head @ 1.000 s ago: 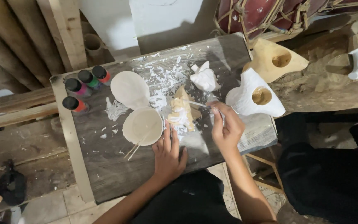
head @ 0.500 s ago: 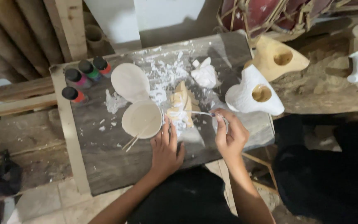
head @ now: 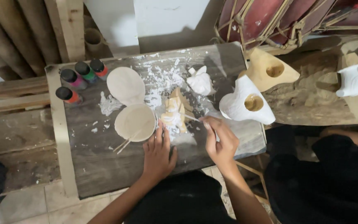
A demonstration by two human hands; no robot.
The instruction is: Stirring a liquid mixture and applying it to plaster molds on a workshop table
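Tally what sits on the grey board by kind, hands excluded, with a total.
Paint bottles with black caps: 4
Round cream discs: 2
Crumpled white lumps: 1
Small wooden piece smeared white, steadied by the left hand: 1
Thin sticks under the lower disc: 2
Thin tool in the right hand: 1
Total: 11

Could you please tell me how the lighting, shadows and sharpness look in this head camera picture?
Head view: light falls evenly on the board, with a soft shadow across its far right corner. White paste and the white mask are bright but not blown out. The right hand and left hand are slightly soft. The dark clothing at lower right loses all detail.
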